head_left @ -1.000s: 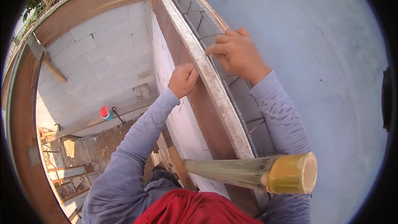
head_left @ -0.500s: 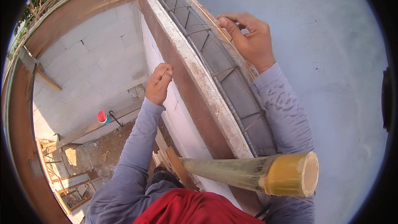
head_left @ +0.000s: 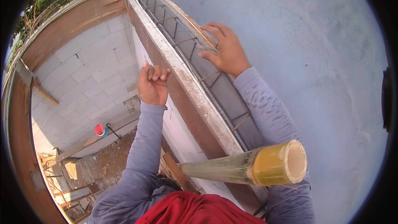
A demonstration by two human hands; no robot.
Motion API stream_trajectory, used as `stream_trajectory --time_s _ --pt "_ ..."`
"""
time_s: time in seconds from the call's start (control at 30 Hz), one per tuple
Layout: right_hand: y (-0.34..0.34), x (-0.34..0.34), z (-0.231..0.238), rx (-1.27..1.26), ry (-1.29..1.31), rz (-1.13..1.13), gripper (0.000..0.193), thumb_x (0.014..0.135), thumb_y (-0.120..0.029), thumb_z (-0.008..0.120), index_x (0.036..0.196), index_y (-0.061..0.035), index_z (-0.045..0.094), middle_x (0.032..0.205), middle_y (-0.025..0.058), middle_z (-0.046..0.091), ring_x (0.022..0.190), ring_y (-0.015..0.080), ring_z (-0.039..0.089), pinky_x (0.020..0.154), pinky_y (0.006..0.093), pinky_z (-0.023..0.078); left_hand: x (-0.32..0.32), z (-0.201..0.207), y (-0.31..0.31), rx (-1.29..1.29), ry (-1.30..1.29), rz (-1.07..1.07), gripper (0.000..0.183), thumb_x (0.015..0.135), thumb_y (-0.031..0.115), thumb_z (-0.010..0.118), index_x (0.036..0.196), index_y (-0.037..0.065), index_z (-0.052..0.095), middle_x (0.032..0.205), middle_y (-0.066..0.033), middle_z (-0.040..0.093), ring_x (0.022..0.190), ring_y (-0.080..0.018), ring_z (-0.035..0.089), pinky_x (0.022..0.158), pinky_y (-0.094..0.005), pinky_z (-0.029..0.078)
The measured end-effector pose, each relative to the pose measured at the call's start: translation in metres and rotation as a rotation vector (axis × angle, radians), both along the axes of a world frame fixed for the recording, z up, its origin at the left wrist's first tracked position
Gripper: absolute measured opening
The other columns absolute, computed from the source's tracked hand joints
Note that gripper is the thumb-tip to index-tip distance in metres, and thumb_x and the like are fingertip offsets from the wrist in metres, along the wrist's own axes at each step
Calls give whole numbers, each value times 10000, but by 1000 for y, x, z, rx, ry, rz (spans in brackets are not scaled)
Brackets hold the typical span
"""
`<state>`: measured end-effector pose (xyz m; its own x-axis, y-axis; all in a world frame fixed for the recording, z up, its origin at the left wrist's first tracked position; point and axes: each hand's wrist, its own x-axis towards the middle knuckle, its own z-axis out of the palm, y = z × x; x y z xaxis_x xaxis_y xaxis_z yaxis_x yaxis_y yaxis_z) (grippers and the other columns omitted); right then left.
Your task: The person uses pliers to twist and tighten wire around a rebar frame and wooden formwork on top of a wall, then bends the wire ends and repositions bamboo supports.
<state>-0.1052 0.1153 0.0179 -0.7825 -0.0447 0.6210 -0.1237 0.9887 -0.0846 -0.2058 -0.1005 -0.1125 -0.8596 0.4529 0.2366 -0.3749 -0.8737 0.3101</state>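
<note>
My left hand is raised beside the brown inner formwork board, palm turned up. Its thumb sticks up apart from half-curled fingers, and nothing shows in it. My right hand reaches over the outer wooden board, fingers spread and bent at that board's edge; whether they press on it I cannot tell. Between the boards runs a steel rebar cage with crosswise stirrups. A thick cut bamboo pole pokes up near my chest, its yellow end facing right, apart from both hands.
A smooth grey-blue wall rises on the right. Down to the left lies a dirt floor with timber pieces, below a pale block wall. A red-and-blue container stands on a ledge. Brown boards edge the left side.
My left hand has turned from a closed pinch to palm up, thumb and fingers loosened. My right hand has shifted left and up along the outer board, its fingers spreading. The view has shifted slightly.
</note>
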Motion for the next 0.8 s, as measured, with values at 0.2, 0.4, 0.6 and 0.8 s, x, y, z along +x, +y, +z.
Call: stream_trajectory --time_s 0.2,0.4,0.6,0.8 --pt "17 -14 3 -676 -133 29 539 900 -324 780 1362 -99 621 1338 93 636 1241 277 595 1078 435 457 14 -15 3 62 -123 -128 274 1031 279 565 808 126 524 809 -20 512 873 -211 534 902 -424 477" --pt "53 -18 18 -668 -322 -30 368 967 -276 676 1292 -109 716 1179 85 723 1093 219 655 1019 385 492 6 -26 12 152 -234 -175 209 1018 260 567 872 110 563 864 -24 552 944 -217 569 949 -418 455" --pt "56 -52 28 -423 -545 20 279 1034 -225 577 1204 -39 698 923 53 705 866 167 660 856 362 528 4 -20 11 215 -239 -176 244 1014 273 575 863 80 567 838 -46 549 877 -231 551 949 -409 450" --pt "99 -43 -10 -1410 -227 63 267 1095 -201 458 1294 -31 515 864 29 607 834 177 641 812 351 564 -2 -39 17 304 -222 -255 258 1002 240 593 828 54 554 757 -70 501 778 -219 512 901 -345 456"
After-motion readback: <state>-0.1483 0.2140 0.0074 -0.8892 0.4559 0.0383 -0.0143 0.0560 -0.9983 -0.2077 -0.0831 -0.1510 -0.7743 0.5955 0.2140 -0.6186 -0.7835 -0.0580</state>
